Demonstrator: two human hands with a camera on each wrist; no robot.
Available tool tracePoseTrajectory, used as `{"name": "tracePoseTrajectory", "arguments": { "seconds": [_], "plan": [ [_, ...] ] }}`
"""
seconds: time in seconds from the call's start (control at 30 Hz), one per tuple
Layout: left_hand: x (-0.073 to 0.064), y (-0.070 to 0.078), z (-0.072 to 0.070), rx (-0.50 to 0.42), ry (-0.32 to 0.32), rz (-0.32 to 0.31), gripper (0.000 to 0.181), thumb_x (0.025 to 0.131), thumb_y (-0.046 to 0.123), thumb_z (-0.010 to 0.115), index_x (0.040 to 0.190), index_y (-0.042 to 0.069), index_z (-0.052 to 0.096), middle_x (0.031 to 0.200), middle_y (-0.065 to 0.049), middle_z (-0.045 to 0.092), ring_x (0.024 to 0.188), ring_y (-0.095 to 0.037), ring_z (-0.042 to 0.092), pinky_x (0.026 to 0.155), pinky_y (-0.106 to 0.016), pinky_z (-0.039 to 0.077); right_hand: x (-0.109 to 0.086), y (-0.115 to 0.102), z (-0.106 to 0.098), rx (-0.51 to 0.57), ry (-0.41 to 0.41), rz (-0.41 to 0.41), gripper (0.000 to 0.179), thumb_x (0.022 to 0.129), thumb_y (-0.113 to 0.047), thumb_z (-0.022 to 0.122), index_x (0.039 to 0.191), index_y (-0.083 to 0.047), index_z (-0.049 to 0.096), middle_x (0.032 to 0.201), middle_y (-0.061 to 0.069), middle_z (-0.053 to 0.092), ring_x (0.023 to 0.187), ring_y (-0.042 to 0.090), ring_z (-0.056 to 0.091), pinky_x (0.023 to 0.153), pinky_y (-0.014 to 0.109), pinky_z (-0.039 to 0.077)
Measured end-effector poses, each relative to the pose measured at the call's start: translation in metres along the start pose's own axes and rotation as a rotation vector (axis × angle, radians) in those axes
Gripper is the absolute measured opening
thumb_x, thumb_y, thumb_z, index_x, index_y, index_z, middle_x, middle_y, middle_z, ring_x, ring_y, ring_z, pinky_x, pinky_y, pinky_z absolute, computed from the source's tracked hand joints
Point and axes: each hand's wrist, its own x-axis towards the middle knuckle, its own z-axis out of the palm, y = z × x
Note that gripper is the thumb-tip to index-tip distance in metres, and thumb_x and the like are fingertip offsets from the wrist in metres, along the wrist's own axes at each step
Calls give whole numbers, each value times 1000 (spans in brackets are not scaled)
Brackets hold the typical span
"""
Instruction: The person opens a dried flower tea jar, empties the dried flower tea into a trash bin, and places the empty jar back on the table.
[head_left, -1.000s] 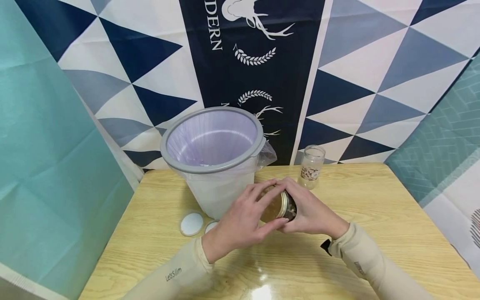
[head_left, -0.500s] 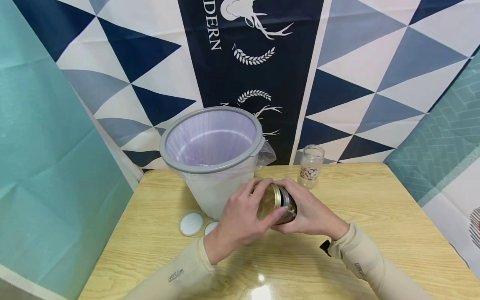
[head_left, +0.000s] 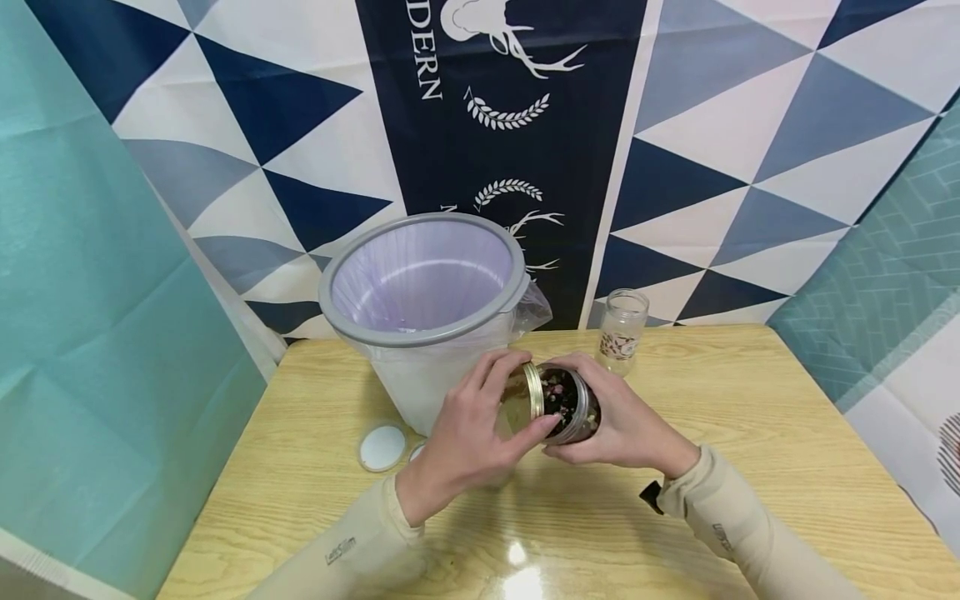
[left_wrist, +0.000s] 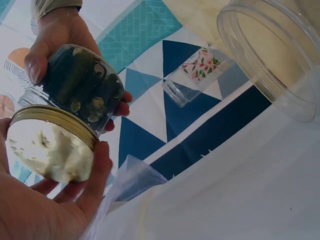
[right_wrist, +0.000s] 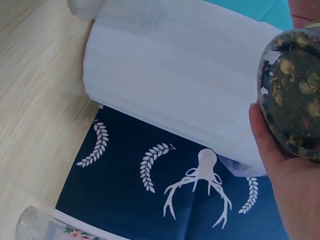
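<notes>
My left hand holds a gold screw lid by its edge, its fingers and thumb spread round the rim. Beside the lid, tipped towards it, is a clear glass jar that my right hand grips round its body. Dark dried bits with pinkish and pale flower pieces show at the jar's mouth. A narrow gap parts lid and mouth in the head view. The jar's base faces the right wrist camera, with pale buds visible through the glass. The left wrist view shows the shiny outer face of the lid.
A white bin with a grey rim and clear liner stands behind my left hand. A clear jar with a floral label stands at the back right. A white disc lies left on the wooden table.
The gold lid has come away from the jar's mouth, my left hand moving left with it. The jar has turned so its dark contents show. My right hand stays nearly in place.
</notes>
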Motion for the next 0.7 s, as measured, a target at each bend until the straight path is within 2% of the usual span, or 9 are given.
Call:
{"name": "tracePoseTrajectory", "arguments": {
  "seconds": [0.13,0.27,0.43,0.57,0.7],
  "plan": [
    [-3,-1,-5,-37,43,46,68,93,53,69,147,15,50,138,-7,56,110,-23,65,91,-38,58,0,0,0,26,16,1,92,63,-18,98,142,-11,52,136,4,61,118,15,61,102,22,50],
    [-6,-7,-9,-40,101,92,70,93,56,69,148,16,52,139,-9,56,110,-22,66,91,-38,59,2,1,-2,40,29,-20,93,63,-17,98,142,-10,51,136,6,62,120,16,62,104,21,48],
    [-15,-18,-13,-54,195,179,73,93,61,67,139,5,56,135,-17,57,119,-28,64,101,-41,57,4,1,-4,51,27,-28,91,64,-19,98,143,-13,51,135,3,63,120,17,62,104,22,49],
    [-24,-24,-19,-95,259,224,75,90,58,74,131,-2,55,133,-24,57,123,-34,62,107,-38,53,3,0,-6,50,33,-23,92,64,-20,98,143,-12,51,135,5,63,121,16,62,104,23,49],
    [-34,-31,-27,-145,297,243,76,85,53,81,125,-6,53,133,-28,58,123,-35,62,111,-33,50,0,-4,-8,52,45,6,94,63,-17,98,143,-11,51,137,5,62,123,15,60,105,21,48]
  ]
}}
